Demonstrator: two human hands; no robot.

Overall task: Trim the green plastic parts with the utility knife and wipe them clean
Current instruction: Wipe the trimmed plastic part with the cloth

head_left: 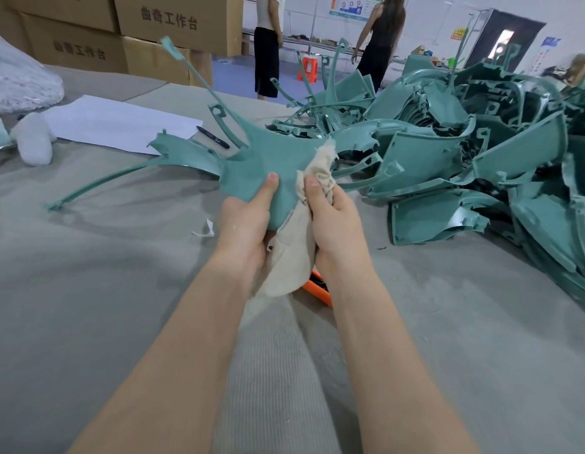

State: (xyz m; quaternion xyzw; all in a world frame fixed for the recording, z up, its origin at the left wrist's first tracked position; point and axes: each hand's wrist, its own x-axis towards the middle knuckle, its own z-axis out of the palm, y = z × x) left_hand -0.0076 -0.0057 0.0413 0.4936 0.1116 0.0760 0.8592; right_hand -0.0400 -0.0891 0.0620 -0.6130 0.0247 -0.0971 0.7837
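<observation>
I hold a green plastic part with long thin prongs up over the table. My left hand grips its lower edge, thumb on the face. My right hand grips a beige cloth and presses it against the part's right side; the cloth hangs down between my wrists. An orange utility knife lies on the grey table cover, mostly hidden under the cloth and my right forearm.
A big pile of green parts fills the table's right side. A white paper sheet, a black pen and a white bundle lie at the left. Cardboard boxes stand behind; two people stand beyond the table.
</observation>
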